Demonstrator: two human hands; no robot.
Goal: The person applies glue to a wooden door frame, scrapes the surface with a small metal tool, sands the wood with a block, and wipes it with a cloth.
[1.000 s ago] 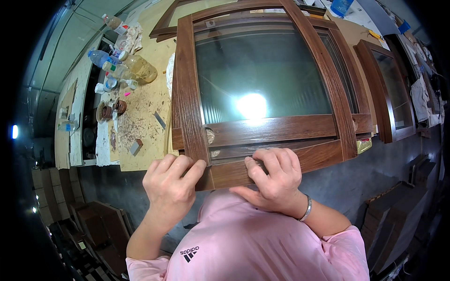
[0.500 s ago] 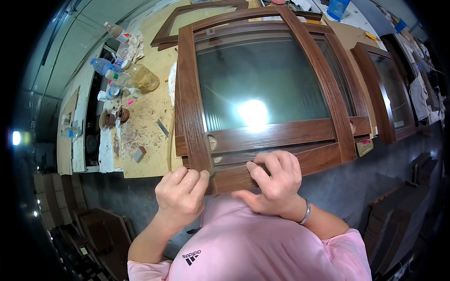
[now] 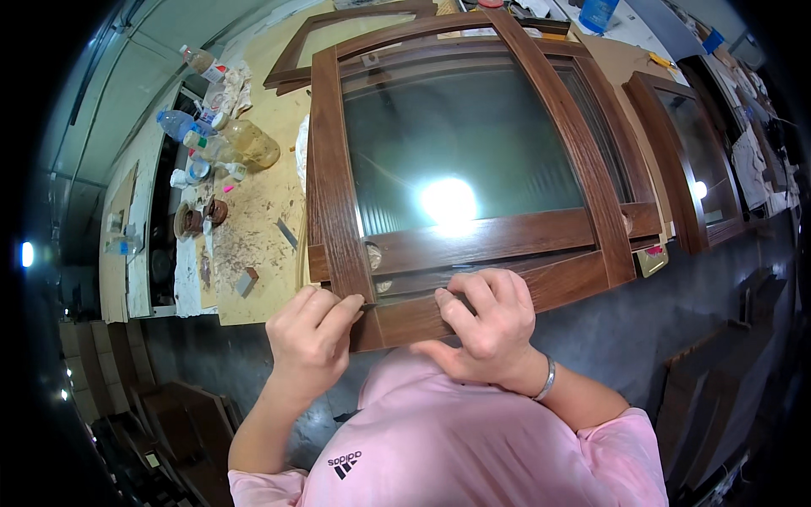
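A brown wooden frame [image 3: 583, 160] with a large glass pane [image 3: 456, 127] lies across the bench, its near rail toward me. My left hand [image 3: 309, 338] is closed at the frame's near left corner, thumb and forefinger pressed together there. Farther right, my right hand [image 3: 488, 325] grips the near rail, fingers curled over its top and thumb stretched along the front edge. The undersides of both hands' fingertips are hidden. A second wooden frame [image 3: 646, 221] lies beneath and shows at the right and left. A bright lamp reflection covers the glass's lower middle.
On the left board [image 3: 245, 203] are plastic bottles [image 3: 253, 139], a stained brown roll [image 3: 193, 221], a small block [image 3: 247, 281] and a flat dark strip [image 3: 287, 233]. Another frame [image 3: 291, 51] lies at the back. To the right stands a further glazed frame [image 3: 676, 152].
The framed glass and bench sit slightly farther left in the view. My left hand has shifted a little left at the corner; my right hand keeps its hold on the near rail.
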